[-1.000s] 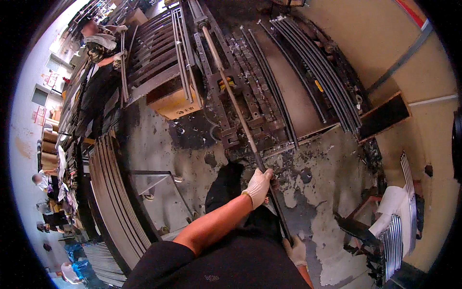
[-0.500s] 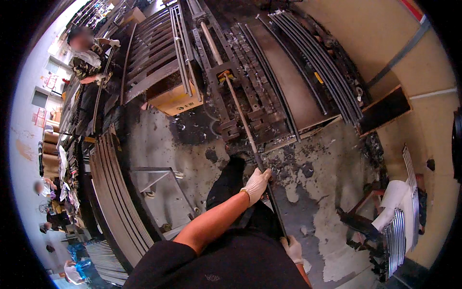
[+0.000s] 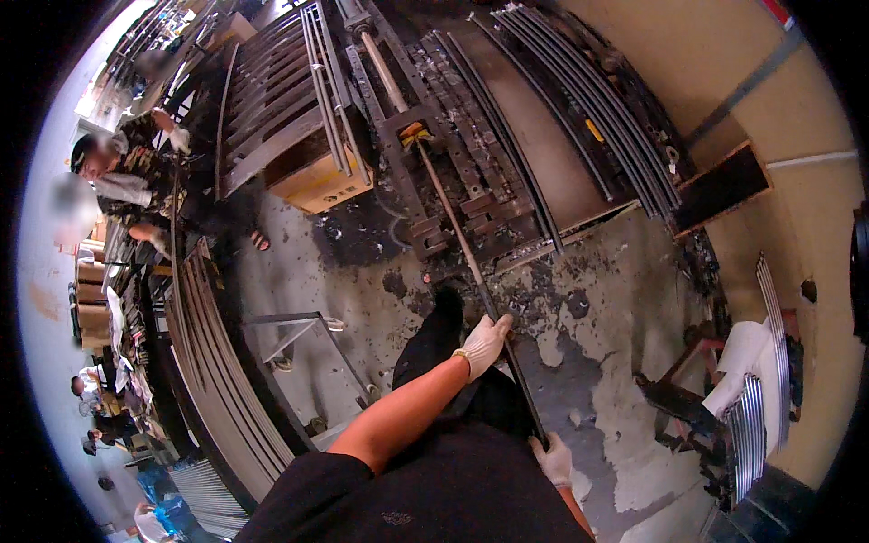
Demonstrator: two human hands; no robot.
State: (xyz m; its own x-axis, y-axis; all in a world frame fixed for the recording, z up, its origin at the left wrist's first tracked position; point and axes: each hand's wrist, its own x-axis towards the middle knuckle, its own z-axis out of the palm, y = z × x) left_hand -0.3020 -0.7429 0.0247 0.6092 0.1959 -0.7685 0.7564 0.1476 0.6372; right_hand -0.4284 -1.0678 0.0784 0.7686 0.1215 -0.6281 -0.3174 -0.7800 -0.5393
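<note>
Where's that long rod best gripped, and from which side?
Probably by the rod's dark section, from its near end: that stretch stands clear of the metal frame, and the left hand and right hand hold it there. Farther off, it runs along the frame, likely leaving less room.

left hand (image 3: pixel 483 347) clenched, right hand (image 3: pixel 554 460) curled

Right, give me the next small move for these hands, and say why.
Probably a short, straight push forward on the rod: the right hand holds its near end, the left hand grips it farther along, and its far part runs roughly in line with the metal frame, so pushing along its length seems steadiest.
</note>
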